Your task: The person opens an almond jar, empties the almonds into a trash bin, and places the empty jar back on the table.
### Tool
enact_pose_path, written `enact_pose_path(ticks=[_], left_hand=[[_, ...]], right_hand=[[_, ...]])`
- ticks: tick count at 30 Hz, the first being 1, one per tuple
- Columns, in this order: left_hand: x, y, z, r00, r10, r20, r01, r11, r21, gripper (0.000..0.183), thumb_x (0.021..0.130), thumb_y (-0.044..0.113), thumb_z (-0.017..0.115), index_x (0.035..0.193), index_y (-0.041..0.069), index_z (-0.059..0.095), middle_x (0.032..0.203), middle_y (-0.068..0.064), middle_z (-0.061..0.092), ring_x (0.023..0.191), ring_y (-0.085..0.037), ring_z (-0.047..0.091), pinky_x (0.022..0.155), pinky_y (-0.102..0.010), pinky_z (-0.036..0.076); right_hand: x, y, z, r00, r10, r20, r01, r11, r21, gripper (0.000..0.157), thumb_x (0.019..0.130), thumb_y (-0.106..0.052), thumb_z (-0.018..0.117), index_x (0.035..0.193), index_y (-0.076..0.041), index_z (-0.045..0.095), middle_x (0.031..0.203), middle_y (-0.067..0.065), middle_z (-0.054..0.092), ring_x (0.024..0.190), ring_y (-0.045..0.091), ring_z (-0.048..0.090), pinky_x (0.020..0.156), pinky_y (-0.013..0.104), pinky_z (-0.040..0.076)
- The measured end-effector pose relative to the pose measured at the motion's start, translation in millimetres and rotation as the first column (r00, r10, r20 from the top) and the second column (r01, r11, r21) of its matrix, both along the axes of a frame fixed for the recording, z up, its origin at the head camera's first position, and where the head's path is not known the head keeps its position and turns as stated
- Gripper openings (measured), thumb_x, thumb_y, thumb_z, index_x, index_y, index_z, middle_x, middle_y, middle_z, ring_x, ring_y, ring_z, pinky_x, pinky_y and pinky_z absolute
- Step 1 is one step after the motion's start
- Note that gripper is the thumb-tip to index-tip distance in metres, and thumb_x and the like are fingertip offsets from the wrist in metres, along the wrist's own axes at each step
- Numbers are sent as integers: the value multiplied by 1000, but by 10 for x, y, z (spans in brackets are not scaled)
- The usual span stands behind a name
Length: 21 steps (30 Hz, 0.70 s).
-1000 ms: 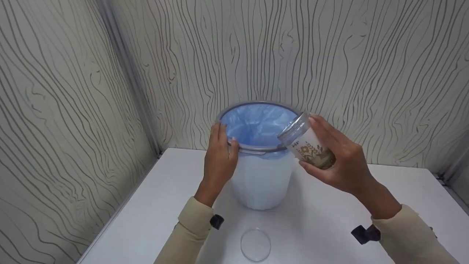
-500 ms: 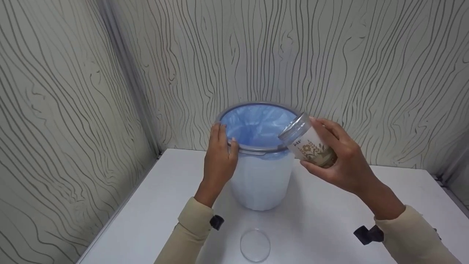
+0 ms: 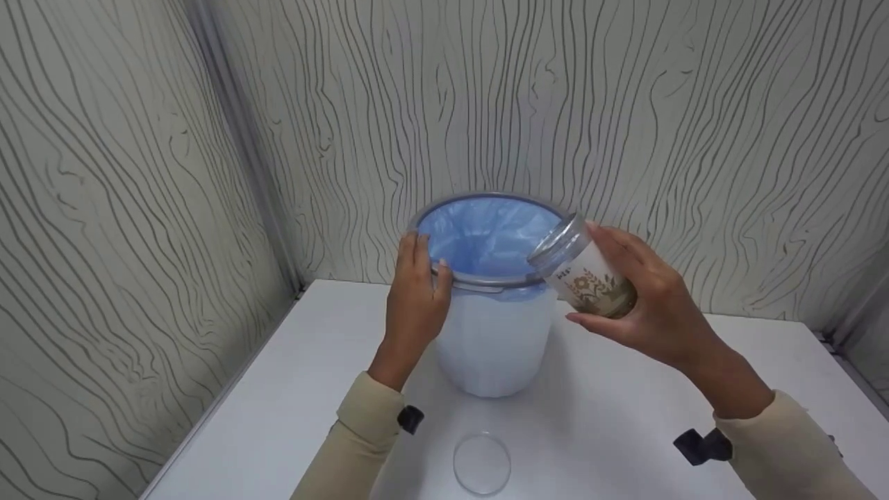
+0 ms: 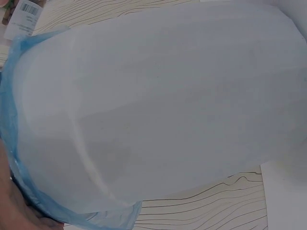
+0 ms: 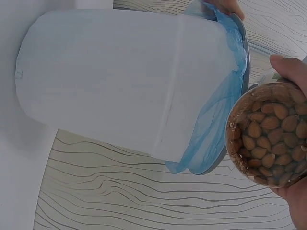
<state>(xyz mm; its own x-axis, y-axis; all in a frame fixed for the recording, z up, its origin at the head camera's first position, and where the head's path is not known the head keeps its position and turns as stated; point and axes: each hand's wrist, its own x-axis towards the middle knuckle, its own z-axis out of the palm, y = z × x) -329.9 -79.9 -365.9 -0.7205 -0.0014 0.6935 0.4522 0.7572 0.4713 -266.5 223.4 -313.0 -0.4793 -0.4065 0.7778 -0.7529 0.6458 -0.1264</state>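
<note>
A white bin (image 3: pixel 494 347) with a grey rim and a blue plastic liner (image 3: pixel 479 229) stands on the white table. My left hand (image 3: pixel 417 305) grips the left side of its rim. In my right hand (image 3: pixel 656 305) is a clear jar (image 3: pixel 590 281) with a floral label, tilted so its uncovered mouth faces left, right at the bin's right rim. Seen through the base in the right wrist view, almonds (image 5: pixel 271 139) fill the jar's bottom. The bin's floor is hidden.
A clear round lid (image 3: pixel 482 464) lies flat on the white table (image 3: pixel 333 347), in front of the bin. Walls with a wood-grain pattern (image 3: pixel 500 90) rise behind and at the left, close to the bin's back.
My right wrist has shifted slightly to the right and its fingers have moved a little on the jar. The jar's tilt stays much the same; my left hand has not moved.
</note>
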Motion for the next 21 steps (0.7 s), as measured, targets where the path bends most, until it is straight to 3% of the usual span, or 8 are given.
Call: enact_pose_path(ticks=[8,13,21], left_hand=[[5,-2,0,1000,0,-16,1,1000,5,56,105,27,44,150,-6,41,158,-24,35,150,-37,27,116,-49,32],[14,-4,-5,1000,3,-5,-3,1000,23,56,105,27,44,151,-5,40,158,-24,34,151,-35,27,116,-47,33],[4,-1,-15,1000,-2,-10,2,1000,24,56,105,27,45,151,-5,40,158,-23,34,151,-35,27,114,-47,36]], right_hand=[[4,-27,11,1000,-21,-6,21,999,-25,110,61,-18,99,155,-10,42,145,8,54,115,20,57,80,47,58],[15,-44,27,997,-59,49,61,998,-30,107,63,-19,98,154,-9,41,138,8,58,110,18,58,79,43,57],[70,-40,70,988,-76,134,79,997,-16,104,68,-16,95,155,-12,39,126,15,62,102,27,62,74,49,58]])
